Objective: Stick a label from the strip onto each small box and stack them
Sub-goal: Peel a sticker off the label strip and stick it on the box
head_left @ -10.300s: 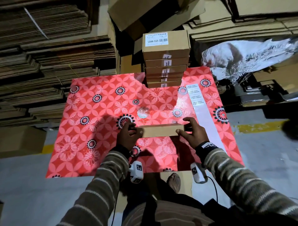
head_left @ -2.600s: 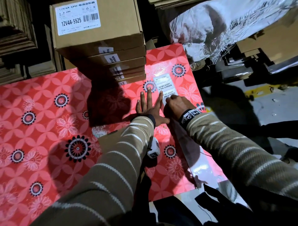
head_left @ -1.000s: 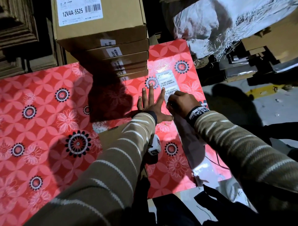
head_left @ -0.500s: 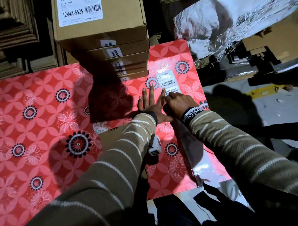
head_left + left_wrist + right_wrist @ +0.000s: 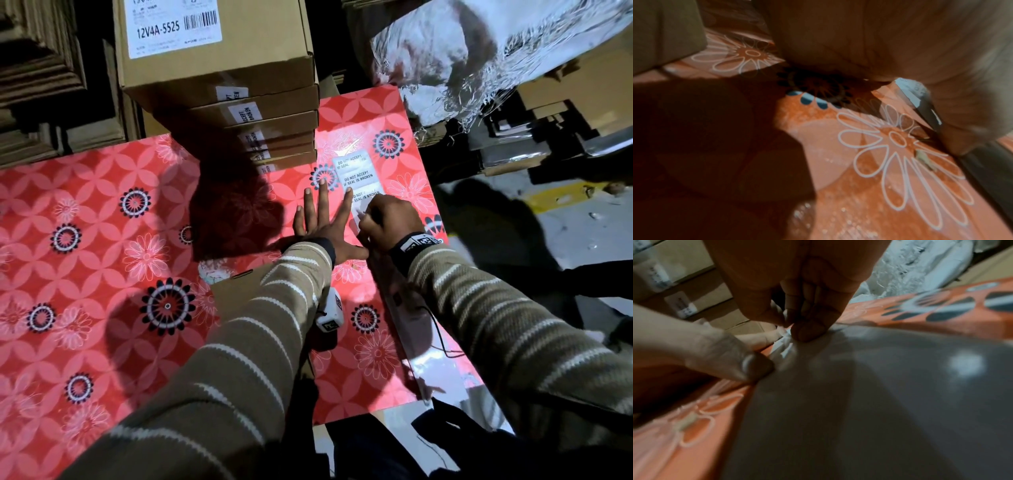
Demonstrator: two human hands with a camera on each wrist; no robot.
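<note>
On the right side of the bench (image 5: 85, 240), the left hand (image 5: 323, 222) stays flat with fingers spread, pinning the label strip (image 5: 358, 178), while the right hand (image 5: 390, 219) has curled tighter since a moment ago, its grip pinching the corner of the nearest label (image 5: 784, 344) as it lifts off the backing. That label looks nearly free for the unlabelled small box (image 5: 236, 291) lying under the left forearm. Behind, the stack of labelled boxes (image 5: 239, 102) stands finished; no container holds anything visible.
</note>
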